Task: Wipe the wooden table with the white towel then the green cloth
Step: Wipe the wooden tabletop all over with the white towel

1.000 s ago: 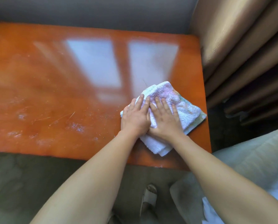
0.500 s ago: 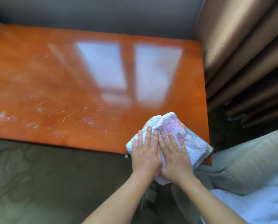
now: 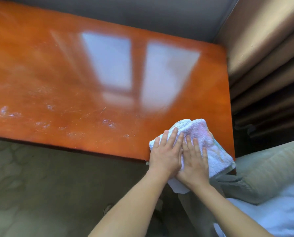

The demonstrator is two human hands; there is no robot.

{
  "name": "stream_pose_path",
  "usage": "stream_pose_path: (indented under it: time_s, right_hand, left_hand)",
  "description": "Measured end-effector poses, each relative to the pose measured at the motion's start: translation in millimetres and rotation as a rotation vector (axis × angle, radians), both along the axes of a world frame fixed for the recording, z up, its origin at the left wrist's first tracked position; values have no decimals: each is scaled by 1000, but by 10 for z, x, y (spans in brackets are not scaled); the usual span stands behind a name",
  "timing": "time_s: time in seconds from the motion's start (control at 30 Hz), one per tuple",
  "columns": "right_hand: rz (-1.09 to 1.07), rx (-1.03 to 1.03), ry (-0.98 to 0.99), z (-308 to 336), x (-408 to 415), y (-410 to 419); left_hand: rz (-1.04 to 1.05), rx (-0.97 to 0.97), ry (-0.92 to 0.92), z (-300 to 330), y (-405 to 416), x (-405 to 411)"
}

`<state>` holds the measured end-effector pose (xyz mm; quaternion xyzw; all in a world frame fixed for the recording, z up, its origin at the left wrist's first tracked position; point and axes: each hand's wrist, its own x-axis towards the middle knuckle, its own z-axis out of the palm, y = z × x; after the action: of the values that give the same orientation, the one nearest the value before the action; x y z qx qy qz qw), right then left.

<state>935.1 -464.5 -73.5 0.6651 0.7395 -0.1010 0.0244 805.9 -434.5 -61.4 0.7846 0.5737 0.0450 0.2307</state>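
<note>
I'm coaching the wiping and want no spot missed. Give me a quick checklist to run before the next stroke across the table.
1. Both hands on the white towel: ok, left hand and right hand press flat.
2. Towel fully on the wooden table: not ok, its near part hangs over the edge.
3. Path leftward free of objects: ok.
4. Residue remaining: not ok, white specks along the near edge.
5. Green cloth ready: cannot tell.
</note>
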Motion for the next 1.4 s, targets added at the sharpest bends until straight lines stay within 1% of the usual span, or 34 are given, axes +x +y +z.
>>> stream_pose_path:
  time_s: [0.13, 0.27, 0.4, 0.47, 0.63, 0.73, 0.87, 0.93, 1.03, 1.1, 1.23, 1.3, 1.4]
  right_hand:
    - [23, 25, 11, -15, -582, 107]
    - [48, 45, 69, -6, -1257, 190]
    - [126, 40, 142, 7, -1969, 307]
    - [155, 32, 148, 6, -2119, 343]
    - [278, -2, 147, -28, -1849, 411]
    - [276, -3, 170, -4, -1527, 513]
    - [250, 46, 167, -23, -962, 754]
    - [262, 70, 156, -14, -792, 932]
    - [298, 67, 149, -12, -736, 1179]
    - [297, 59, 167, -22, -730, 1354]
    - [272, 59, 194, -2, -781, 1868]
    - [258, 39, 168, 26, -873, 2105]
    - [242, -14, 121, 52, -992, 2221]
  left_hand:
    - [59, 41, 4, -19, 73, -559]
    - [132, 122, -17, -44, 138, -1194]
    - [220, 162, 53, -100, 167, -1905]
    - [252, 152, 91, -81, 165, -2047]
    - [427, 129, 134, -9, 174, -1710]
    - [435, 130, 142, 24, 268, -1407]
    - [439, 50, 94, 89, 544, -883]
    - [428, 19, 91, 121, 688, -750]
    - [413, -46, 72, 100, 890, -721]
    - [418, -57, 65, 100, 1031, -724]
    - [442, -31, 40, 132, 1449, -748]
    - [445, -21, 44, 97, 1654, -835]
    - [422, 7, 52, 49, 1786, -994]
